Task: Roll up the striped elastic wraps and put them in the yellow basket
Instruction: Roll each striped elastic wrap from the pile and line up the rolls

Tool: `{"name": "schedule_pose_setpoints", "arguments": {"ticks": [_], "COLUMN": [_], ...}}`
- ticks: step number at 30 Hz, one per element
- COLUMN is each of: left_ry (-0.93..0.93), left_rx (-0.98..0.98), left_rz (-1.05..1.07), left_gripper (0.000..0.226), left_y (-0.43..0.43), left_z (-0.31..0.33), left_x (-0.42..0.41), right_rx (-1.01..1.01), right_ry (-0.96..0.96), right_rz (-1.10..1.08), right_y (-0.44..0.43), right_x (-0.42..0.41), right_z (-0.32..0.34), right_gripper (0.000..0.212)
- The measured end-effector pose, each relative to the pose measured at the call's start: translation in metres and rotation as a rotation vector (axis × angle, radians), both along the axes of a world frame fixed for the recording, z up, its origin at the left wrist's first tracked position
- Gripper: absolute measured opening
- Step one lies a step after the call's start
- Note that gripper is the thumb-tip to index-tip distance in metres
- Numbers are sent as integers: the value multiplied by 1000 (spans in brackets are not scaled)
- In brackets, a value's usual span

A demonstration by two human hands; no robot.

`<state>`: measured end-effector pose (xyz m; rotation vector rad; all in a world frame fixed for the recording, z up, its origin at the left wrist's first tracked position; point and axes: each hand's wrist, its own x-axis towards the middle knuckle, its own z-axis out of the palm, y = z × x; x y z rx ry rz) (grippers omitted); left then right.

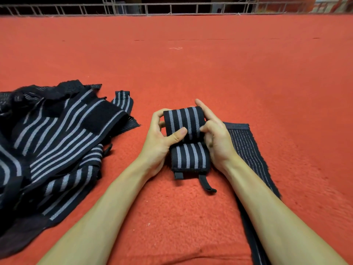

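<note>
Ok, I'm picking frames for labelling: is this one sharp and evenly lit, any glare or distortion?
Head view: left hand, right hand and striped wrap are sharp; warm even light, soft shadows, no glare; the wide angle bows the far railing.

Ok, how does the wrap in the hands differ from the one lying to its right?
The held wrap is partly rolled, gripped by the left hand and right hand; the flat wrap lies spread on the red cloth. The held wrap has broad grey stripes; the flat wrap has fine lines. Both are dark and striped.
</note>
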<state>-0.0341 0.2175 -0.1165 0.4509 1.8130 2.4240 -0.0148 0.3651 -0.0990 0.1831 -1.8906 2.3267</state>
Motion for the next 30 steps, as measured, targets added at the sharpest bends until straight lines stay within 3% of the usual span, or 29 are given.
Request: {"name": "schedule_pose_setpoints", "arguments": {"ticks": [2, 5, 7, 12, 17, 20, 23, 26, 30], "left_ry": [84, 201, 231, 216, 70, -103, -111, -105, -162], "left_rx": [-73, -206, -224, -285, -106, -51, -93, -101, -68], "left_rz": [37, 57, 52, -4, -77, -15, 25, 43, 55], "left_gripper": [55, 62, 62, 64, 55, 46, 55, 73, 54], "left_y": [-4, -9, -11, -13, -5, 0, 1, -2, -7], "left_z": [0, 1, 1, -2, 1, 0, -6, -6, 1], "left_x": [-2, -5, -6, -9, -8, -11, -15, -11, -5], "right_rx": [68, 265, 294, 11, -134, -240, -291, -226, -102], "right_ry": [-57, -104, -135, -237, -233, -224, -207, -210, -253], "right_rz": [-48, -116, -108, 19, 50, 62, 109, 116, 53], "right_y": [2, 1, 0, 5, 10, 13, 14, 13, 6], "right_x": [-1, -2, -1, -3, -5, -6, -7, -5, -3], "right_z": [-1, -5, -4, -3, -3, -7, -8, -9, -4], "right_gripper": [46, 64, 71, 52, 24, 32, 47, 57, 66]}}
